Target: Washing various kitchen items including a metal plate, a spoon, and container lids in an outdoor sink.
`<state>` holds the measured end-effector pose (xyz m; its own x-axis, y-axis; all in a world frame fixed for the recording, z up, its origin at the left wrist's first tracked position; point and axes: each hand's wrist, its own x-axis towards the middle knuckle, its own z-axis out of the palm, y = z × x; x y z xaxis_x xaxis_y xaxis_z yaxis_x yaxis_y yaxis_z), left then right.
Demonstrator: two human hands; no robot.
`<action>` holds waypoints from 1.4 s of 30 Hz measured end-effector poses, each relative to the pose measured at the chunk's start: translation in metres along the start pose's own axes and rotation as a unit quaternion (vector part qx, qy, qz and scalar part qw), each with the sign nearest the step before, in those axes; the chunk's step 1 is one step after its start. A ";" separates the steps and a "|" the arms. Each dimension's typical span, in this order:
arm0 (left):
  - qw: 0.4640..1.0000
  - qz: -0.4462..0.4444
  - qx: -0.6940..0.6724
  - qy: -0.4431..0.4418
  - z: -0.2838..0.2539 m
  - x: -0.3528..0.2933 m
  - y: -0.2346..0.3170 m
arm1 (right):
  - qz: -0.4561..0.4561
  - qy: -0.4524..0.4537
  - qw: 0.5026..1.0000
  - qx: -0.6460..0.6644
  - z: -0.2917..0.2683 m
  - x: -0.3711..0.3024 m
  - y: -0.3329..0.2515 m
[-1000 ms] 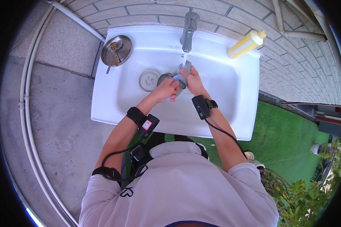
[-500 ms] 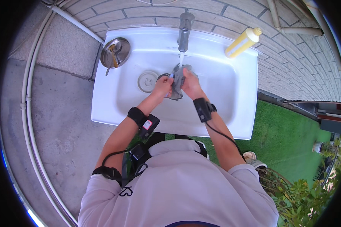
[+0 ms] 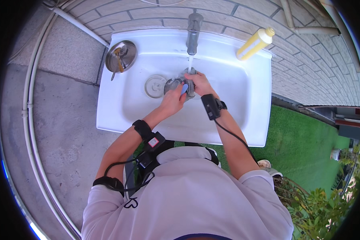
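Note:
In the sink, my left hand is closed on a thing with a light blue handle; what kind it is I cannot make out. A round grey metal-looking piece shows just beyond its fingers; whether it joins the handle is hidden. Close by on the right, my right hand grips a crumpled grey cloth, which presses near the blue handle. Water from the grey tap runs down onto the cloth. Left of my hands, a pale round dish or lid lies in the basin.
The white sink stands against a tiled wall. On its left rim sits a steel bowl with utensils inside. A yellow bottle stands on the back right rim. Pipes run along the left, and plants grow at lower right.
My left hand has shifted slightly right and turned, so the blue handle and round grey piece show more. The cloth looks more bunched in my right hand. Water keeps running.

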<state>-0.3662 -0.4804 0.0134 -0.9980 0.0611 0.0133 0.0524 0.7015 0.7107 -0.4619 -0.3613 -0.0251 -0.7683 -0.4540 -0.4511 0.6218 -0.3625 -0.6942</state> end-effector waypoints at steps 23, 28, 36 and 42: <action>0.981 0.009 -0.178 -0.078 0.015 0.014 -0.002 | -0.019 0.063 0.998 0.019 -0.008 -0.024 0.003; 0.987 -0.128 -0.101 0.003 0.002 0.042 -0.015 | 0.013 0.064 0.998 0.009 -0.006 -0.031 -0.007; 0.769 -0.219 -0.600 -0.027 0.013 0.063 -0.020 | 0.049 -0.044 0.994 0.084 0.013 -0.056 -0.009; 0.840 -0.179 -0.510 0.044 0.005 0.071 -0.016 | 0.053 -0.036 0.984 -0.165 0.013 -0.072 -0.023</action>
<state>-0.4379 -0.4839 -0.0006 -0.9448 -0.1073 -0.3097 -0.2635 -0.3132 0.9124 -0.4188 -0.3306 0.0308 -0.6821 -0.5362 -0.4972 0.6046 -0.0312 -0.7959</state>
